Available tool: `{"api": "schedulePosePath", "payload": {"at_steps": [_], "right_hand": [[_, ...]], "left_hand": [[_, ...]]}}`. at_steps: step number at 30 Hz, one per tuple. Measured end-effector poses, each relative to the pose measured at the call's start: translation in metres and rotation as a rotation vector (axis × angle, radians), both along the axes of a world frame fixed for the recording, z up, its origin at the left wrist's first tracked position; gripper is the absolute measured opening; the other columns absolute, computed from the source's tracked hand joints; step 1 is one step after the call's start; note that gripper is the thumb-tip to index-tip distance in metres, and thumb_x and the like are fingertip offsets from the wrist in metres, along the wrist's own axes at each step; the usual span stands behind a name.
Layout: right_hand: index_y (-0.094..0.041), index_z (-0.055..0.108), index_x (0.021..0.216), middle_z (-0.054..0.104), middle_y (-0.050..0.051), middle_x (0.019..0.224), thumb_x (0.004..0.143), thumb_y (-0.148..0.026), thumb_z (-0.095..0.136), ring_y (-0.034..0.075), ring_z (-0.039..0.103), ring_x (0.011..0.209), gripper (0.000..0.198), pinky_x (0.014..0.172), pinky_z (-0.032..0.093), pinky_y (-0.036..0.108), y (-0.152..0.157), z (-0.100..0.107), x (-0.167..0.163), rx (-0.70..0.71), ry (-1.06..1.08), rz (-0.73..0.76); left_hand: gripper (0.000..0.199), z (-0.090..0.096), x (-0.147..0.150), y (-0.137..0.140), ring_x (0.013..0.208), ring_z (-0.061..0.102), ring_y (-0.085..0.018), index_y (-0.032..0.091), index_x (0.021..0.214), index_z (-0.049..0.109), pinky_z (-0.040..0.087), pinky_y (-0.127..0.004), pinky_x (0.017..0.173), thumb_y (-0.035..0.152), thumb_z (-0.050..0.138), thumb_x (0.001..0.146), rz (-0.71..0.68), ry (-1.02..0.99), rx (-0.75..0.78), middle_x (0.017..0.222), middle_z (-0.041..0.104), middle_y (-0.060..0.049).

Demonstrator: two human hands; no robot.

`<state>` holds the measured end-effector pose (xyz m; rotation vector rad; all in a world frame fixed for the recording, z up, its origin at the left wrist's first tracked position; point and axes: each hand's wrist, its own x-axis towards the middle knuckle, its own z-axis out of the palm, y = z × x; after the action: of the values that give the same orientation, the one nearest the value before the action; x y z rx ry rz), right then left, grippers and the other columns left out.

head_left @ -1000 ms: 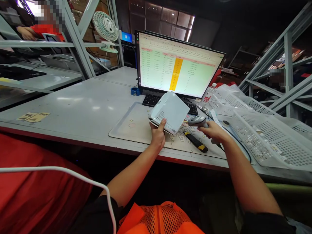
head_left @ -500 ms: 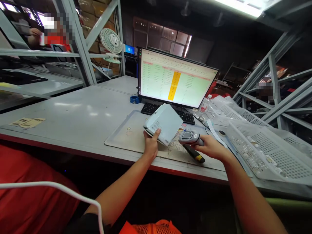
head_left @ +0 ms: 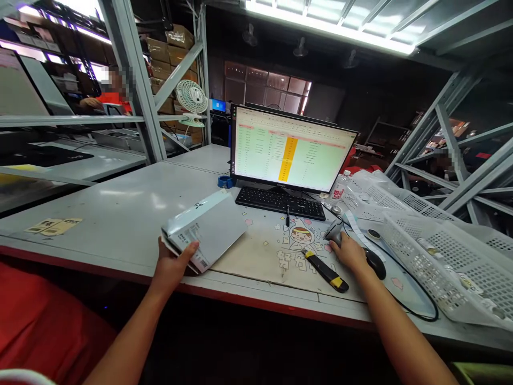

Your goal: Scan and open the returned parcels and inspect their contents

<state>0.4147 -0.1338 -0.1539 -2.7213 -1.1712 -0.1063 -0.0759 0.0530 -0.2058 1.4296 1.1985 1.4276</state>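
Note:
My left hand (head_left: 174, 266) grips the lower left corner of a pale grey box (head_left: 218, 227) with a printed label, its thumb across the front. The box is tilted over the left end of the desk mat (head_left: 252, 259). At the mat's right side my right hand (head_left: 348, 250) is closed around a grey barcode scanner (head_left: 333, 230), low over the mat. A black and yellow utility knife (head_left: 325, 271) lies on the mat between the hands. Behind it a black pen (head_left: 287, 215) points toward the keyboard (head_left: 280, 203). The black mouse (head_left: 375, 263) sits beside my right wrist.
A monitor (head_left: 294, 149) showing a spreadsheet stands behind the keyboard. White perforated baskets (head_left: 441, 262) line the right side, with a plastic bottle (head_left: 339, 188) near them. A blue tape roll (head_left: 225, 182) and yellowish labels (head_left: 54, 226) lie on the desk. A person (head_left: 114, 96) sits behind the metal frame.
My left hand has carried the box left and toward the desk's left part. My right hand has lowered the scanner to the right, away from the box, uncovering the knife and mat drawing.

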Motion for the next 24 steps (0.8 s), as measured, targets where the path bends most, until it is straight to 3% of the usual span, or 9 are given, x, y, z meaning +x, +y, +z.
{"api": "schedulePosePath", "payload": {"at_steps": [4,8,11,14,16,18,20,24], "right_hand": [[-0.009,0.064,0.137,0.071,0.028,0.128,0.103,-0.053,0.052,0.039,0.070,0.119,0.058,0.099,0.051,0.045,0.026,0.025,-0.003,0.097,-0.023,-0.050],[-0.012,0.062,0.142,0.066,0.023,0.138,0.108,-0.040,0.051,0.034,0.064,0.129,0.046,0.107,0.051,0.047,0.086,0.037,-0.026,0.219,-0.062,0.072],[-0.018,0.063,0.139,0.064,0.013,0.141,0.104,-0.042,0.065,0.028,0.066,0.123,0.042,0.104,0.056,0.050,0.129,0.020,-0.045,0.198,-0.040,0.153],[-0.020,0.062,0.142,0.060,0.012,0.147,0.102,-0.044,0.069,0.030,0.063,0.127,0.047,0.107,0.055,0.055,0.152,-0.004,-0.053,0.181,-0.022,0.186],[-0.020,0.059,0.148,0.050,0.016,0.160,0.103,-0.049,0.066,0.035,0.051,0.144,0.054,0.118,0.043,0.061,0.158,-0.018,-0.053,0.168,-0.012,0.205],[-0.019,0.055,0.154,0.033,0.018,0.173,0.103,-0.057,0.059,0.040,0.029,0.159,0.064,0.127,0.026,0.064,0.161,-0.028,-0.049,0.148,-0.002,0.218],[-0.019,0.052,0.158,0.022,0.017,0.178,0.105,-0.063,0.051,0.041,0.013,0.164,0.070,0.130,0.015,0.063,0.162,-0.035,-0.044,0.125,0.017,0.218],[-0.019,0.050,0.161,0.022,0.013,0.179,0.110,-0.055,0.038,0.037,0.010,0.166,0.064,0.130,0.012,0.061,0.165,-0.033,-0.042,0.132,0.048,0.191]], "left_hand": [[0.071,-0.014,0.001,-0.006,0.124,0.068,-0.038,0.022,0.132,0.064,0.053,-0.055,0.114,0.058,0.084,0.073,-0.026,0.067,-0.035,0.128,0.073,-0.013],[0.062,-0.019,0.000,-0.003,0.123,0.069,-0.041,0.021,0.117,0.071,0.051,-0.060,0.115,0.057,0.087,0.068,-0.072,0.133,-0.088,0.122,0.076,-0.013],[0.058,-0.021,-0.004,0.000,0.123,0.069,-0.041,0.023,0.115,0.073,0.051,-0.060,0.115,0.055,0.088,0.069,-0.062,0.144,-0.078,0.121,0.076,-0.012],[0.055,-0.021,-0.006,-0.001,0.122,0.070,-0.041,0.023,0.113,0.073,0.056,-0.057,0.111,0.055,0.087,0.070,-0.056,0.148,-0.080,0.120,0.077,-0.012],[0.055,-0.020,-0.006,-0.003,0.122,0.070,-0.040,0.022,0.112,0.073,0.058,-0.054,0.108,0.055,0.087,0.069,-0.063,0.142,-0.072,0.120,0.077,-0.012],[0.056,-0.020,-0.004,-0.005,0.121,0.070,-0.040,0.022,0.111,0.073,0.060,-0.053,0.105,0.057,0.086,0.070,-0.058,0.134,-0.080,0.119,0.077,-0.013],[0.056,-0.019,-0.003,-0.007,0.120,0.071,-0.040,0.022,0.111,0.073,0.061,-0.052,0.104,0.059,0.085,0.071,-0.038,0.129,-0.091,0.119,0.077,-0.013],[0.059,-0.015,0.000,-0.010,0.121,0.070,-0.040,0.021,0.113,0.073,0.060,-0.053,0.105,0.060,0.084,0.071,-0.047,0.125,-0.084,0.121,0.077,-0.014]]}}
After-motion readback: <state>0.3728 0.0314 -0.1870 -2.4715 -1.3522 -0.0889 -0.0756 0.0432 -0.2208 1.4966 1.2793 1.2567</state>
